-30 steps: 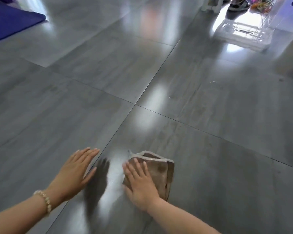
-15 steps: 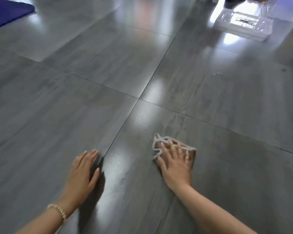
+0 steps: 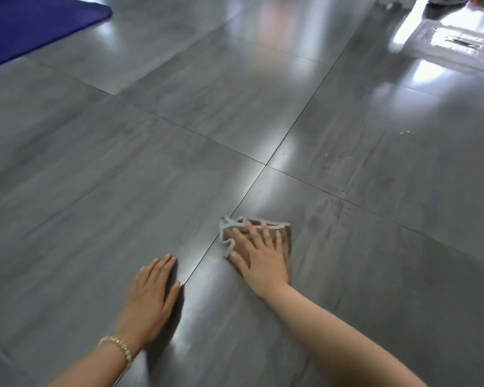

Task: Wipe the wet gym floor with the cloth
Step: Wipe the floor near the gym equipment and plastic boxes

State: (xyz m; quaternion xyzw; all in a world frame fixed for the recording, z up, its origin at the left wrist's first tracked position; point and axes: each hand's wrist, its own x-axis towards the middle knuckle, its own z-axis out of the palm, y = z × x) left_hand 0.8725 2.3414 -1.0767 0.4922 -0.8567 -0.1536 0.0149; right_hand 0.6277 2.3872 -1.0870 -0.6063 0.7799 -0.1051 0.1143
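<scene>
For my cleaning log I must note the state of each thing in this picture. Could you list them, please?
gym floor: glossy, a few droplets ahead.
cloth: crumpled, lying on the gym floor.
right hand: fingers straight and spread, pressing the cloth.
left hand: flat on the gym floor, holding nothing.
blue mat: lying flat, far left.

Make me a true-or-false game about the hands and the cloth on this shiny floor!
1. The right hand presses flat on the brown cloth. True.
2. The left hand grips the cloth. False: it rests flat on the bare floor, apart from the cloth.
3. A blue mat lies at the far left. True.
4. The bracelet is on the right arm. False: it sits just behind the left hand.
</scene>
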